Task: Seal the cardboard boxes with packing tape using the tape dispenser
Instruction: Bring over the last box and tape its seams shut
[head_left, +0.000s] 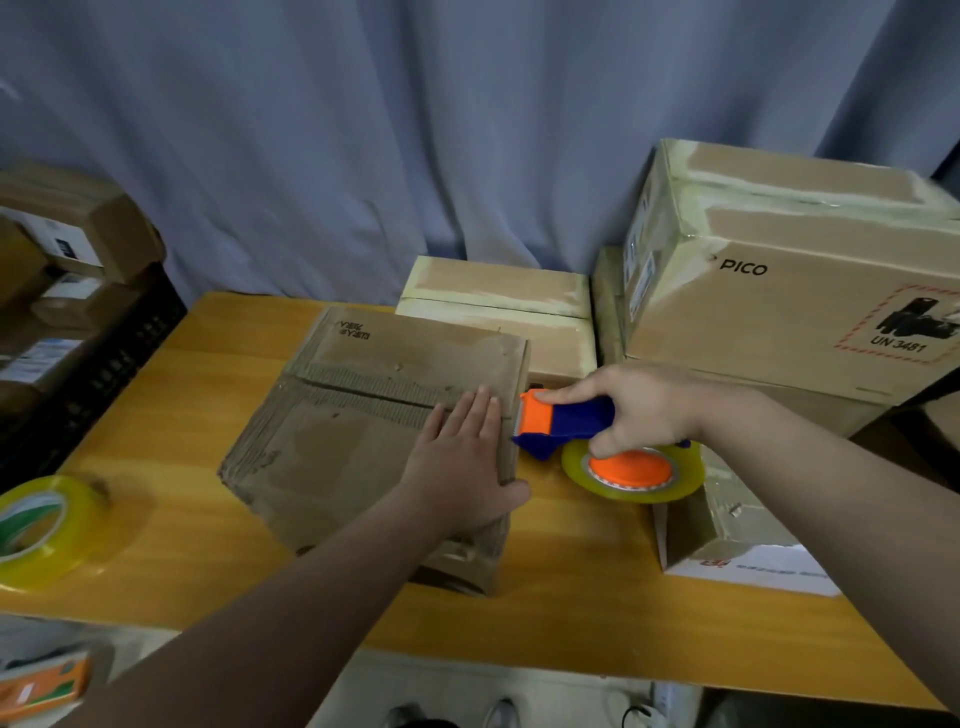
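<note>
A worn brown cardboard box (353, 426) sits in the middle of the wooden table (171, 545), its top flaps closed with a seam running across. My left hand (462, 462) lies flat on the box's right part, fingers straight, thumb over the right edge. My right hand (644, 405) grips the blue handle of the blue and orange tape dispenser (566, 421). The dispenser's orange head touches the box's right edge at the seam. Its roll of clear tape (634, 470) hangs just above the table.
A loose yellowish tape roll (39, 530) lies at the table's left edge. Taped boxes stand behind (498, 306), a large PICO box (789, 280) is stacked at back right, and a small box (727, 535) sits at right. A black crate with parcels (67, 312) is at left.
</note>
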